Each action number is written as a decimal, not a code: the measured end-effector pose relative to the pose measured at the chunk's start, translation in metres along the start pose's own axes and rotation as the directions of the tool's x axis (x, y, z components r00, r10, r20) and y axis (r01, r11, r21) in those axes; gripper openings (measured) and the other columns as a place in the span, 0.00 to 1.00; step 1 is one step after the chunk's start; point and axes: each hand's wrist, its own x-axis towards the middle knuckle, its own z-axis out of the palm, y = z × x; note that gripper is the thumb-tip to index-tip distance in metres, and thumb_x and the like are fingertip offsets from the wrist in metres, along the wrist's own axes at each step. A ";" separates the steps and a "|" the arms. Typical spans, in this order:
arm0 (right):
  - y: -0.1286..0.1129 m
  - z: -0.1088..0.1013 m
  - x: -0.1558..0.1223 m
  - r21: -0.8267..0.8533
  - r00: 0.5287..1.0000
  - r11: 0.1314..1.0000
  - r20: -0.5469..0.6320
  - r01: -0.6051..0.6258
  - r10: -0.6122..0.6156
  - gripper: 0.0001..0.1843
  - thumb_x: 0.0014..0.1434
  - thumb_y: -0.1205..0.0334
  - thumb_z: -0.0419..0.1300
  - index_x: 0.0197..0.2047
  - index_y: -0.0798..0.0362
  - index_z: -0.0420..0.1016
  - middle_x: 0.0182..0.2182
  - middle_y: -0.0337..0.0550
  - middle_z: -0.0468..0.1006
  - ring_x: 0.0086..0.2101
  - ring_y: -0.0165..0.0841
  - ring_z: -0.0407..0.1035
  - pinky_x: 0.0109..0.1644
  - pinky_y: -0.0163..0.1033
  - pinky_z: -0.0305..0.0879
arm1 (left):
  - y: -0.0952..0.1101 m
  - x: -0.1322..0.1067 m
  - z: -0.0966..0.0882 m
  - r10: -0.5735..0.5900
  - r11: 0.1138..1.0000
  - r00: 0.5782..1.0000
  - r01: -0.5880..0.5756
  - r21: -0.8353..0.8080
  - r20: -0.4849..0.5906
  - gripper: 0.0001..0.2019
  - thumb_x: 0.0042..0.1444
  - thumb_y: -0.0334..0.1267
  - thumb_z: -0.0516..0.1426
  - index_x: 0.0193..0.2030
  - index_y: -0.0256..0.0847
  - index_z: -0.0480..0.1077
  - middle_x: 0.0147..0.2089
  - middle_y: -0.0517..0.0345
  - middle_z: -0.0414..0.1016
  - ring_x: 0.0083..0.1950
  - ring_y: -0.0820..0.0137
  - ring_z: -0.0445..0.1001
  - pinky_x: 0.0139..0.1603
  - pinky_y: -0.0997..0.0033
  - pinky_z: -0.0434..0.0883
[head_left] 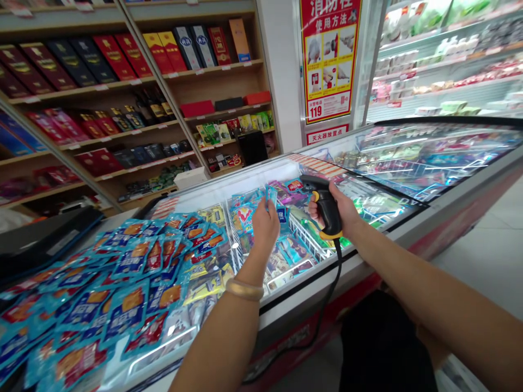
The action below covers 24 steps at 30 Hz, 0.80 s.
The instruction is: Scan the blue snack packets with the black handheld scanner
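My right hand (343, 206) is wrapped round the grip of a black and yellow barcode scanner (329, 212), whose head points left. A black cable (327, 305) hangs from the scanner's base. To the left of it, my left hand (266, 222), with a gold bangle on the wrist, pinches a small blue snack packet (281, 214). Most of that packet is hidden behind my fingers. Both hands are above the chest freezer (355, 269). Many similar blue snack packets (126, 305) lie heaped on the freezer's glass at the left.
Inside the freezer are white wire baskets (306, 239) with wrapped goods. A black case-like object (44, 239) lies at the far left. Shelves (220, 68) of boxes and bottles stand behind, beside a red poster (330, 60). A lit display fridge (445, 65) stands at the right.
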 end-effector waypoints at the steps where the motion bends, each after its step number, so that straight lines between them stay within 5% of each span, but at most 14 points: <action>1: 0.000 0.000 0.000 0.013 1.000 1.000 -0.003 -0.005 0.005 0.27 0.61 0.36 0.49 0.34 0.54 0.68 0.23 0.43 0.69 0.23 0.31 0.66 0.27 0.35 0.68 | -0.001 0.002 -0.001 -0.074 0.994 0.997 0.072 -0.085 -0.024 0.16 0.64 0.43 0.47 0.48 0.37 0.70 0.39 0.48 0.77 0.48 0.60 0.76 0.52 0.59 0.72; 3: 0.000 0.000 0.000 0.029 1.000 0.999 0.000 -0.013 0.013 0.27 0.61 0.36 0.49 0.33 0.54 0.68 0.23 0.43 0.69 0.24 0.30 0.65 0.28 0.34 0.68 | -0.002 0.005 -0.001 -0.244 0.916 0.970 0.225 -0.331 -0.014 0.16 0.64 0.45 0.46 0.49 0.38 0.67 0.37 0.51 0.75 0.43 0.64 0.78 0.46 0.62 0.75; 5: 0.000 -0.001 0.000 0.030 1.000 0.999 0.009 -0.021 0.020 0.27 0.61 0.37 0.49 0.34 0.54 0.68 0.23 0.43 0.70 0.24 0.31 0.66 0.28 0.34 0.68 | -0.002 0.007 0.001 -0.385 0.743 0.921 0.351 -0.570 0.064 0.15 0.65 0.45 0.45 0.51 0.39 0.63 0.39 0.53 0.74 0.38 0.68 0.79 0.43 0.64 0.77; 9: 0.002 -0.002 -0.001 0.004 0.998 0.998 0.021 -0.061 0.061 0.27 0.62 0.38 0.49 0.34 0.56 0.70 0.24 0.44 0.70 0.26 0.31 0.67 0.30 0.34 0.69 | 0.002 0.008 0.002 -0.502 0.509 0.848 0.448 -0.735 0.169 0.15 0.62 0.43 0.54 0.53 0.43 0.60 0.37 0.60 0.71 0.32 0.73 0.78 0.43 0.65 0.79; 19: 0.003 0.004 -0.006 -0.060 0.995 0.994 0.033 -0.087 0.089 0.28 0.60 0.36 0.52 0.32 0.56 0.70 0.24 0.44 0.70 0.25 0.30 0.66 0.30 0.33 0.68 | 0.010 0.005 0.002 -0.506 0.522 0.848 0.444 -0.728 0.154 0.25 0.59 0.35 0.57 0.62 0.43 0.58 0.35 0.61 0.73 0.33 0.74 0.77 0.46 0.66 0.79; 24: 0.004 0.003 -0.006 -0.072 0.996 0.994 0.026 -0.085 0.087 0.26 0.61 0.38 0.52 0.33 0.56 0.70 0.24 0.44 0.70 0.25 0.30 0.67 0.30 0.33 0.68 | 0.011 0.005 0.003 -0.509 0.436 0.840 0.439 -0.786 0.187 0.31 0.58 0.34 0.58 0.66 0.40 0.51 0.33 0.62 0.72 0.33 0.73 0.78 0.48 0.63 0.78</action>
